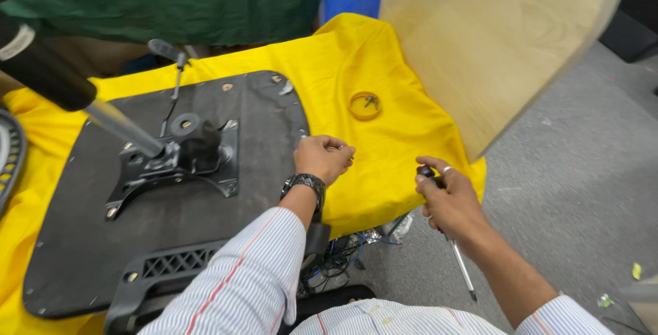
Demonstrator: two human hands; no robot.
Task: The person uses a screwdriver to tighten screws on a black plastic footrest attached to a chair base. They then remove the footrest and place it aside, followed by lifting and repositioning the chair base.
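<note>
On yellow cloth (384,136), left hand (323,158) pinches something small; right hand (447,201) grips screwdriver (456,253).

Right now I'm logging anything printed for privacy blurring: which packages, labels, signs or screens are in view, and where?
White label band: wrapped round the black cylinder at far left; its print is too blurred to make out.
No packages, signs or screens show.

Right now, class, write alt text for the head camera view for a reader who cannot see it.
A person's left hand, fingers curled, rests at the edge of an upturned black chair seat base on a yellow cloth. Their right hand grips a black-handled screwdriver, its shaft pointing back toward the person. A small yellow ring-shaped dish lies nearby.
</note>
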